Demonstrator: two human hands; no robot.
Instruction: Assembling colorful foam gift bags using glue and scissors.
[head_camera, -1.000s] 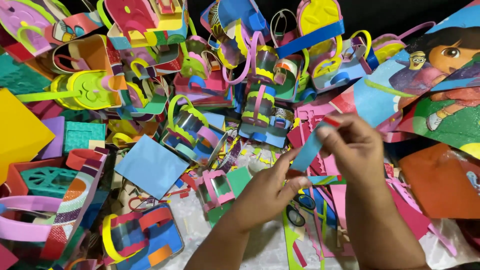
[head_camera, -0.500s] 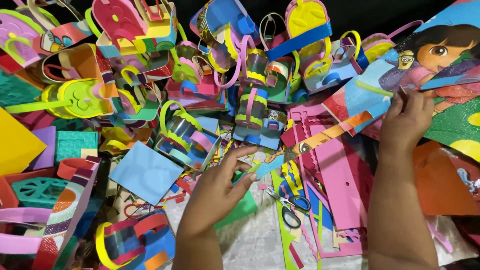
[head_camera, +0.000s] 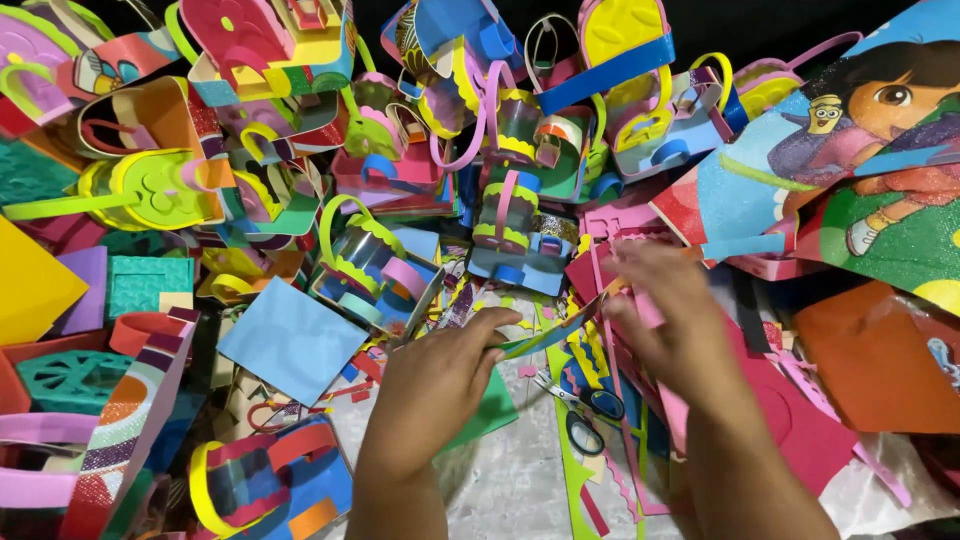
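Observation:
My left hand (head_camera: 435, 385) and my right hand (head_camera: 665, 310) hold the two ends of a thin multicoloured foam strip (head_camera: 555, 330) stretched between them, above a heap of craft foam. The left fingers pinch its near end, with a green foam piece (head_camera: 485, 415) under the palm. The right hand is blurred and grips the far end beside pink foam strips (head_camera: 650, 310). Black-handled scissors (head_camera: 585, 410) lie on the surface just below the strip, between my wrists.
Many small colourful foam baskets (head_camera: 370, 260) with loop handles are piled across the back and left. A blue foam square (head_camera: 290, 340) lies left of my left hand. Cartoon-printed glitter sheets (head_camera: 850, 150) and an orange sheet (head_camera: 870, 360) cover the right.
My right hand came down from the upper right to the centre, and my left hand closed on the strip; both now hold it between them.

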